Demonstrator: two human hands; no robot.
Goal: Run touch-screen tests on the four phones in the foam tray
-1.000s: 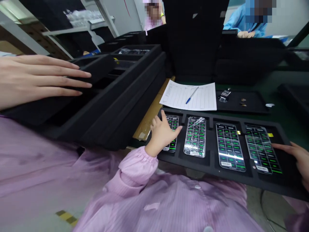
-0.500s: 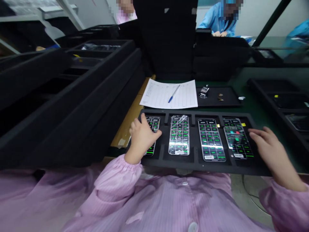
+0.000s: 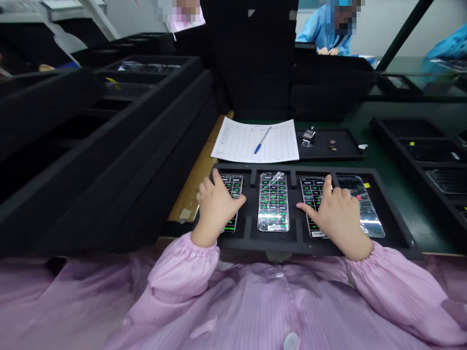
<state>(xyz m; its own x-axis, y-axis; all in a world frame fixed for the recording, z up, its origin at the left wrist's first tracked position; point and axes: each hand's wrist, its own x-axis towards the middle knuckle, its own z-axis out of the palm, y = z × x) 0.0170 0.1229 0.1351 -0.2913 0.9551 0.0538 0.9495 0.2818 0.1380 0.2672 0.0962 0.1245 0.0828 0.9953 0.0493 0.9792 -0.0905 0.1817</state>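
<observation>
A black foam tray lies before me with phones in its compartments. My left hand rests over the leftmost phone, thumb and forefinger spread and hiding much of it. My right hand is over the third phone, thumb and forefinger apart at its two sides; whether it touches the phone I cannot tell. Between the hands lies a second phone, its lit screen under wrinkled clear film. The fourth phone, at the right, has a dark, reflective screen. Green-marked grids show on the other three.
Behind the tray lie a printed sheet with a blue pen, and a shallow black tray holding small metal parts. Black foam trays are stacked at left and right. A co-worker in blue sits beyond.
My right hand has moved left from the tray's right edge to over the third phone. The fourth phone's screen has gone from a lit grid to dark. My left hand stays put.
</observation>
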